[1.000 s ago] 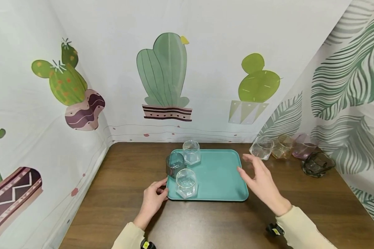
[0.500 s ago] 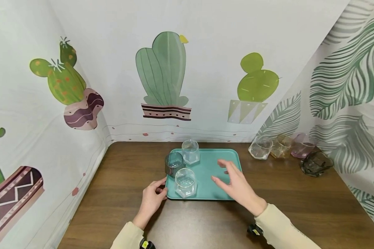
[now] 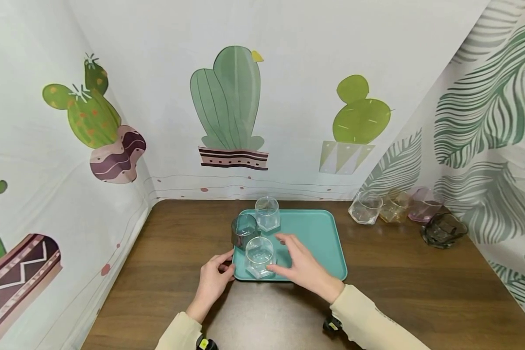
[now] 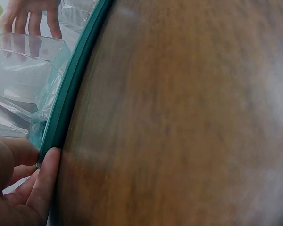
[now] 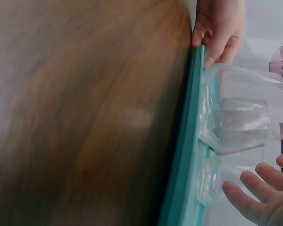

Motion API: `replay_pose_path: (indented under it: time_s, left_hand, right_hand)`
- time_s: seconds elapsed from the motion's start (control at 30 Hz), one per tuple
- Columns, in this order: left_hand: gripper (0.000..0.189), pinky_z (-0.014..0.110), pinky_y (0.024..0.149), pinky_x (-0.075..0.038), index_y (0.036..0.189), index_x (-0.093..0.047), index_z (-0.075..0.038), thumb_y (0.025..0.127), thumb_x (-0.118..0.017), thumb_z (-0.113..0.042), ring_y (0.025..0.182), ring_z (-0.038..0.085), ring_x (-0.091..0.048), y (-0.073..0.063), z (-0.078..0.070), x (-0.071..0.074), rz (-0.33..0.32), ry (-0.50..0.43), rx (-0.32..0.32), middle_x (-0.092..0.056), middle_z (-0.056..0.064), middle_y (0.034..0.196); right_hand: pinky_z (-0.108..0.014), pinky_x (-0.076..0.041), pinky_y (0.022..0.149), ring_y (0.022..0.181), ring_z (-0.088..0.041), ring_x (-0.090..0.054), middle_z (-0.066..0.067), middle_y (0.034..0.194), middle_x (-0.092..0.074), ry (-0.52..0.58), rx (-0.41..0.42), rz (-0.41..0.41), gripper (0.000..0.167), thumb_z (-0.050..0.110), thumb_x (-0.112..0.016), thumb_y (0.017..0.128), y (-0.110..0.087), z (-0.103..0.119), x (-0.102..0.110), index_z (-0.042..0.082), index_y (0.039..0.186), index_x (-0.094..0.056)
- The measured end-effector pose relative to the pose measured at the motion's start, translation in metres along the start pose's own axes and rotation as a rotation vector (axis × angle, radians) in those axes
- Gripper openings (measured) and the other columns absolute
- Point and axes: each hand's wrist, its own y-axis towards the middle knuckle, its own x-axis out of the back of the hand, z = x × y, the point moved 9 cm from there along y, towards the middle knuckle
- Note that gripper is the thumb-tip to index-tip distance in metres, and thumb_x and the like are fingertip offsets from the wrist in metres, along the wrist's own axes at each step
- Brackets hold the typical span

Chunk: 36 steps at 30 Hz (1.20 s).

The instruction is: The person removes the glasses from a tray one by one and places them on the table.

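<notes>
A teal tray (image 3: 315, 238) lies on the wooden table, with three glasses at its left end. One is a clear glass (image 3: 259, 260) by the front edge; a smoky blue glass (image 3: 244, 233) stands behind it at the left rim, and another clear glass (image 3: 268, 214) at the back. My left hand (image 3: 214, 277) pinches the tray's left rim between thumb and fingers, as the left wrist view shows. Over the tray, my right hand (image 3: 304, 265) spreads its thumb and fingers just right of the front clear glass, the thumb tip overlapping it in the head view.
At the table's back right stand a clear glass (image 3: 366, 209), an amber glass (image 3: 395, 206) and a pink glass (image 3: 425, 205) in a row. A dark grey glass (image 3: 444, 230) is in front of the pink one. Printed cloth (image 3: 297, 121) hangs behind and beside the table.
My right hand has moved left from beyond the tray's right edge, across the tray, to the front clear glass. The left hand stays at the rim; the glasses have not moved.
</notes>
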Motion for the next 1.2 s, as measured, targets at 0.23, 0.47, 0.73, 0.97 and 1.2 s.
replay_pose_path:
  time_s: [0.23,0.47,0.73,0.97,1.2]
  left_hand:
    - [0.041,0.019,0.058,-0.062,0.130,-0.071,0.002,0.090,-0.071,0.009,0.074,0.012,-0.067,0.000,0.001,-0.001,-0.001,-0.006,-0.002,-0.071,0.016,0.107]
    - [0.041,0.020,0.058,-0.062,0.130,-0.071,0.002,0.090,-0.070,0.009,0.075,0.013,-0.067,-0.001,0.000,0.000,-0.001,-0.009,0.004,-0.071,0.017,0.108]
    - [0.041,0.020,0.058,-0.062,0.131,-0.070,0.002,0.090,-0.071,0.008,0.076,0.014,-0.067,0.000,0.001,0.000,0.002,-0.014,0.010,-0.071,0.017,0.109]
    - [0.041,0.020,0.059,-0.063,0.131,-0.070,0.002,0.090,-0.071,0.008,0.075,0.013,-0.067,0.001,0.001,-0.001,0.007,-0.025,0.007,-0.071,0.017,0.108]
    - [0.041,0.019,0.059,-0.062,0.132,-0.070,0.001,0.091,-0.070,0.008,0.076,0.013,-0.067,0.001,0.001,-0.001,0.010,-0.015,-0.003,-0.071,0.016,0.109]
  right_hand:
    - [-0.051,-0.051,0.111,0.130,-0.029,-0.056,-0.014,0.142,-0.056,0.072,-0.033,0.037,0.086,0.048,-0.084,0.087,0.008,-0.003,-0.021,0.004,0.151,-0.046]
    - [-0.051,-0.052,0.110,0.129,-0.029,-0.057,-0.015,0.142,-0.057,0.122,-0.034,0.046,0.083,0.044,-0.085,0.087,0.012,-0.003,-0.031,0.005,0.150,-0.047]
    - [-0.051,-0.053,0.106,0.126,-0.030,-0.058,-0.016,0.139,-0.058,0.189,-0.043,0.057,0.076,0.034,-0.086,0.087,0.013,-0.002,-0.031,0.002,0.146,-0.048]
    - [-0.044,-0.058,0.098,0.120,-0.031,-0.060,-0.017,0.136,-0.060,0.224,-0.056,0.024,0.075,0.030,-0.088,0.085,0.009,-0.007,-0.023,0.002,0.143,-0.049]
    - [-0.038,-0.061,0.095,0.120,-0.030,-0.060,-0.015,0.136,-0.060,0.249,-0.085,-0.017,0.074,0.029,-0.089,0.084,0.000,-0.019,-0.013,0.002,0.142,-0.051]
